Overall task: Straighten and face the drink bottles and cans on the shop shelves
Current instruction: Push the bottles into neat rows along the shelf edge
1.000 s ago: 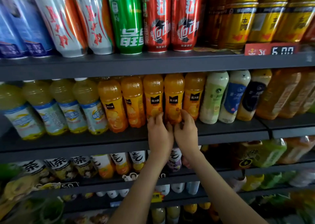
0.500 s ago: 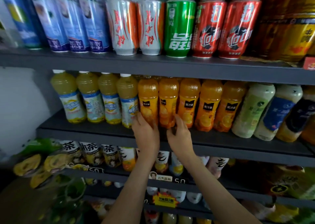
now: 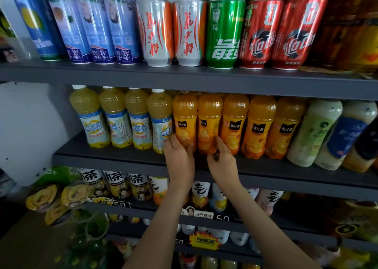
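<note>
A row of orange juice bottles with black labels stands on the middle shelf [image 3: 266,169]. My left hand [image 3: 180,159] grips the base of the leftmost orange bottle [image 3: 185,115], thumb on its left side. My right hand [image 3: 223,162] holds the base of the second orange bottle [image 3: 209,117], whose black label is turned partly sideways. The three orange bottles to the right [image 3: 259,125] show their labels to the front. Both hands hide the lower parts of the two bottles.
Yellow-green drink bottles [image 3: 114,117] stand just left of my left hand, and pale milky bottles [image 3: 315,131] at the right. Blue, white, green and red cans [image 3: 223,31] line the top shelf. Tea bottles [image 3: 114,185] and price tags fill the lower shelves. A white wall [image 3: 26,129] is at left.
Both hands have moved left along the orange row, from the middle bottles to the first two. The view has shifted left with them.
</note>
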A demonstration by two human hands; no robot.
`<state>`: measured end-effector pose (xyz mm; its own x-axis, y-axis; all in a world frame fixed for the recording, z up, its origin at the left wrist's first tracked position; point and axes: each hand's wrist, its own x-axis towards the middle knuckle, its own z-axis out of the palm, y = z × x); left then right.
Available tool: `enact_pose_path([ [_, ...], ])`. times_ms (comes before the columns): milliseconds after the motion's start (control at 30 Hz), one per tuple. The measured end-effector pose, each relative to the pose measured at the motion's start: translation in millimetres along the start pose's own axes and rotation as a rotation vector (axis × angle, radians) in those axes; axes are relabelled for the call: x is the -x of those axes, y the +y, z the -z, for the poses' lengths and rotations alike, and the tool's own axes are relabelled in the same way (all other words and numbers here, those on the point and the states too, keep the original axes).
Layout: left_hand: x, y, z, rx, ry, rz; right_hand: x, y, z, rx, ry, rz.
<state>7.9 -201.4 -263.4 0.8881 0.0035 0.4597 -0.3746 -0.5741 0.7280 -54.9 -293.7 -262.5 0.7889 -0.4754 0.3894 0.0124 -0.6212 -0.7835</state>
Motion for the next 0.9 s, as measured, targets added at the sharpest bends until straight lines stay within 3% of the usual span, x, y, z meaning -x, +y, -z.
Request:
enact_pose_path([
  [233, 19, 12, 1, 0.067, 0.102, -0.077, -2, 3, 3, -0.08, -0.008, -0.061],
  [333, 33, 24, -7, 0.13, 0.002, -0.145, -3, 6, 8, -0.113, -0.018, -0.086],
  [533, 32, 36, -19, 0.117, -0.156, -0.09, -2, 8, 20, -0.253, -0.105, -0.185],
  [900, 27, 45, -11, 0.091, -0.254, 0.027, -8, 11, 25, -0.4, -0.23, -0.219],
])
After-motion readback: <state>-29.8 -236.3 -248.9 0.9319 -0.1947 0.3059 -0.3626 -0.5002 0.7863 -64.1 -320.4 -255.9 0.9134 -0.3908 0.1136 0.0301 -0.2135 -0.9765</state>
